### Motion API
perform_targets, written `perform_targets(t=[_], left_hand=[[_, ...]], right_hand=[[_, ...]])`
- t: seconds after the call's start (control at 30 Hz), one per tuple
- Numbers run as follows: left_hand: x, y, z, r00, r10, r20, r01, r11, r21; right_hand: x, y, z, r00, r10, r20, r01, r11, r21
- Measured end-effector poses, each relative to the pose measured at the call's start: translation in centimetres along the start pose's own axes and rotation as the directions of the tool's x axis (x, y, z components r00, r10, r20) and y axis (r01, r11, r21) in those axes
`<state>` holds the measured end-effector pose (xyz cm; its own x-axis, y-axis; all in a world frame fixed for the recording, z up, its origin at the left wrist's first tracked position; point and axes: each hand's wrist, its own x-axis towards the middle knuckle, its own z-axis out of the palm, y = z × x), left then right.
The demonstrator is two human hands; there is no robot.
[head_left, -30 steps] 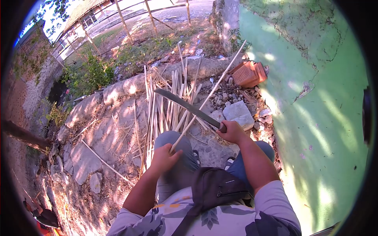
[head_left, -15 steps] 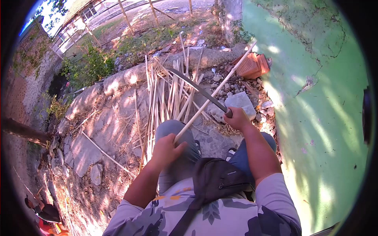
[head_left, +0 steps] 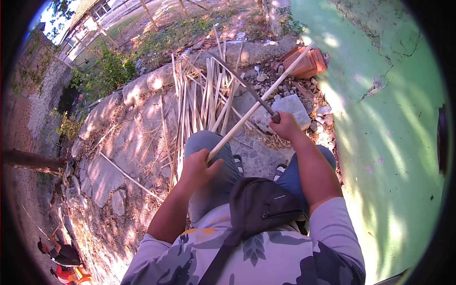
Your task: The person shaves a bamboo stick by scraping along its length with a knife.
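Note:
My left hand (head_left: 200, 167) is closed around the near end of a long pale strip of wood or bamboo (head_left: 289, 72), close to my left knee. The strip slants away up to the right. In my right hand (head_left: 287, 127) is the dark handle of a machete (head_left: 243, 83). Its long blade points forward and left, crossing the strip near the handle; whether the two touch I cannot tell. Beyond my knees lies a loose pile of thin split strips (head_left: 203, 102).
A pale stone block (head_left: 287, 113) and stacked orange tiles (head_left: 306, 62) lie beside a green wall (head_left: 380, 142). One thin stick (head_left: 128, 175) rests on the ground at left. Another person (head_left: 65, 254) is at the lower left edge. A dark bag (head_left: 259, 204) hangs on my front.
The machete and my right hand have moved up in view, and the blade now points more steeply forward. My left hand keeps its hold on the strip, slightly higher in view.

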<state>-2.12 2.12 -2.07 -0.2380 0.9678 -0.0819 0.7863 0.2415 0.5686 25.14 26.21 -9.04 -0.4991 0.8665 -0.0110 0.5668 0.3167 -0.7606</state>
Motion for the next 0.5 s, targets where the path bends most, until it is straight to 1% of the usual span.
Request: perform_targets(t=[0.03, 0.1, 0.13, 0.17, 0.27, 0.3, 0.4, 0.5], left_hand=[[0.1, -0.1, 0.0, 1.000, 0.004, -0.004, -0.004, 1.000, -0.001], [0.3, -0.2, 0.1, 1.000, 0.007, -0.004, -0.007, 1.000, -0.005], [0.4, -0.1, 0.0, 1.000, -0.017, 0.017, 0.017, 1.000, -0.013], [0.4, 0.1, -0.2, 0.998, -0.044, 0.036, 0.044, 0.999, -0.021], [0.3, 0.7, -0.6, 0.995, -0.081, 0.061, 0.083, 0.996, -0.029], [0.3, 0.7, -0.7, 0.995, -0.085, 0.061, 0.087, 0.996, -0.026], [0.2, -0.2, -0.3, 0.998, -0.049, 0.035, 0.049, 0.999, -0.011], [0.4, -0.2, -0.3, 0.996, -0.066, 0.057, 0.068, 0.998, -0.018]], right_hand=[[0.2, 0.3, -0.1, 0.998, 0.053, -0.043, -0.051, 0.997, 0.055], [-0.2, 0.5, -0.4, 1.000, 0.002, -0.029, -0.001, 0.999, 0.037], [-0.6, 0.4, -0.5, 1.000, -0.020, -0.017, 0.020, 0.999, 0.027], [-0.8, 0.6, -0.2, 0.996, -0.086, -0.014, 0.085, 0.995, -0.046], [-2.0, -2.1, -0.5, 0.977, -0.143, 0.155, 0.176, 0.960, -0.218], [-2.1, -1.5, 0.2, 0.957, -0.267, 0.117, 0.285, 0.939, -0.194], [-2.1, -2.3, 0.2, 0.953, -0.246, 0.177, 0.293, 0.897, -0.332], [-1.9, -1.8, 0.7, 0.950, -0.269, 0.159, 0.304, 0.916, -0.263]])
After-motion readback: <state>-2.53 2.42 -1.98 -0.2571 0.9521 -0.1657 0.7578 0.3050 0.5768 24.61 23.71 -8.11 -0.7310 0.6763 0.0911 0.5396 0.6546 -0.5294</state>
